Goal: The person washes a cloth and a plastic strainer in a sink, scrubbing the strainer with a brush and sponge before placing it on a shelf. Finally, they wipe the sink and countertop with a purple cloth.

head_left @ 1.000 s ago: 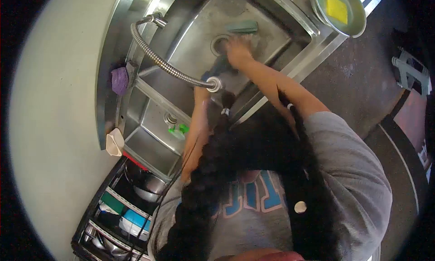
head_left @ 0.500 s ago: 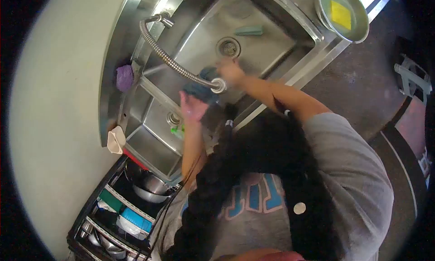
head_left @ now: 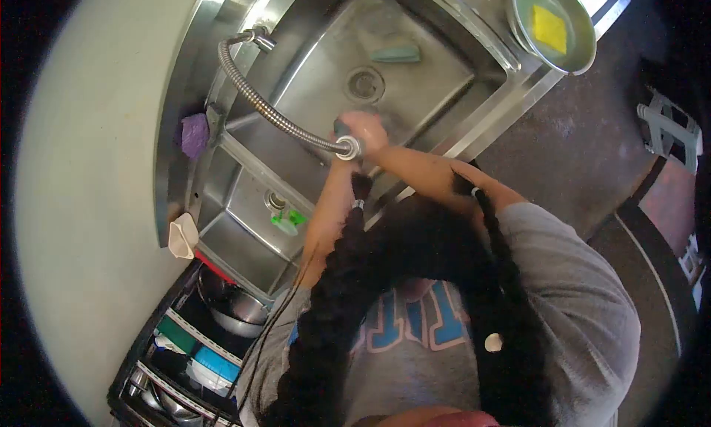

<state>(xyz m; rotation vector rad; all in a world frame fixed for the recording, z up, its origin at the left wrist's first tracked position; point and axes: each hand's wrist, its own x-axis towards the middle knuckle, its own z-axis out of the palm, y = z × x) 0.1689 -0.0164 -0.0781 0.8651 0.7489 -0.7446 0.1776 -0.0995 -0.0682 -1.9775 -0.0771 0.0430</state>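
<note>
Over the larger sink basin (head_left: 304,94), both my hands are together under the faucet head (head_left: 348,147). My right hand (head_left: 366,129) is closed around a dark blue-grey cloth (head_left: 341,126), and only small parts of the cloth show beside the fingers. My left hand (head_left: 344,166) comes up from below against the right one. The faucet head and the right hand hide its fingers. A grey-green block-like piece (head_left: 395,54) lies on the basin floor beyond the drain (head_left: 364,85).
A metal bowl (head_left: 516,27) holding a yellow sponge (head_left: 549,28) stands on the right counter. The smaller basin (head_left: 235,238) contains a green and clear item (head_left: 287,221). A purple cloth (head_left: 194,135) and a beige cup (head_left: 183,236) sit along the wall side. Below is a rack of pots (head_left: 237,301).
My left hand, spread open before, has moved up and in to meet the right hand. The dark cloth, hanging loose earlier, is now bunched between them. The view has shifted slightly.
</note>
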